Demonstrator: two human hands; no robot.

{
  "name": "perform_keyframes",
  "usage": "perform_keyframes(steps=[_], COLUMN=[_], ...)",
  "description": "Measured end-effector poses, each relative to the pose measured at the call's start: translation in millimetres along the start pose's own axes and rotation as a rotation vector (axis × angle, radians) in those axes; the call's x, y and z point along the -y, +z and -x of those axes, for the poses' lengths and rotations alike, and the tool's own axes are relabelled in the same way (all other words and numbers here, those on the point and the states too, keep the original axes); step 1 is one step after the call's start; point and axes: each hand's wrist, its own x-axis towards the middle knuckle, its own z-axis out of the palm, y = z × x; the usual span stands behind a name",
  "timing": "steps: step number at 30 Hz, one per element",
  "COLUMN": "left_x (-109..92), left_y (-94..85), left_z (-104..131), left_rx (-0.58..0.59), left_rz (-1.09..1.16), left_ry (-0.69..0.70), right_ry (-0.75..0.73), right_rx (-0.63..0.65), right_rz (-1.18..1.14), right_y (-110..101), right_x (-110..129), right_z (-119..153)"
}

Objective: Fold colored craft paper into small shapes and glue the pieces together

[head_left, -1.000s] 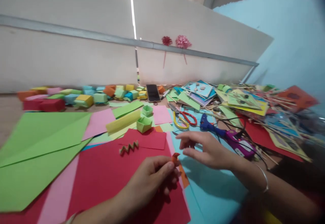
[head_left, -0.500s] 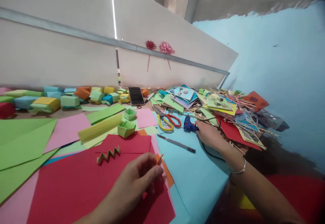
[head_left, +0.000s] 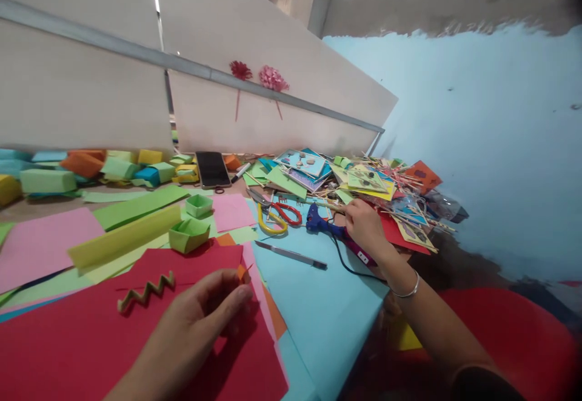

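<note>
My left hand (head_left: 195,313) is closed over the red paper (head_left: 91,334), pinching a small folded orange paper piece (head_left: 242,273) between thumb and fingers. On that paper, left of the hand, lies a zigzag folded paper strip (head_left: 146,292). My right hand (head_left: 366,231), with a bangle at the wrist, reaches over the purple power strip (head_left: 357,249). Its fingertips are closed at the end of a pale thin stick (head_left: 330,205); the grip is partly hidden. Just left of it rests a blue glue gun (head_left: 318,221). Scissors (head_left: 275,214) with yellow and red handles lie farther left.
A craft knife (head_left: 291,255) lies on blue paper (head_left: 309,292). Two green paper boxes (head_left: 188,235) stand behind the red paper. Farther back are a phone (head_left: 213,170), a marker (head_left: 240,172) and folded paper blocks (head_left: 48,181). Cards and sticks (head_left: 368,179) pile up at the right.
The view has swung right. My right hand has shifted off the glue gun's handle to the stick behind it, uncovering the power strip. My left hand keeps the orange piece.
</note>
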Motion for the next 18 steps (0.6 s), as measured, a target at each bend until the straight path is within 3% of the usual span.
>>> perform_keyframes(steps=[4, 12, 18], left_x=[-2, -2, -6], left_y=[1.5, -5.0, -3.6], left_z=[2, -3, -3], left_rx=[-0.038, 0.016, 0.008], left_rz=[-0.011, -0.121, -0.137], left_ry=[0.008, -0.012, -0.007], right_ry=[-0.082, -0.166, -0.239], right_rx=[0.031, 0.040, 0.172], right_rz=[-0.006, 0.039, 0.068], right_y=[2, 16, 13], right_x=[3, 30, 10], right_z=[-3, -14, -25])
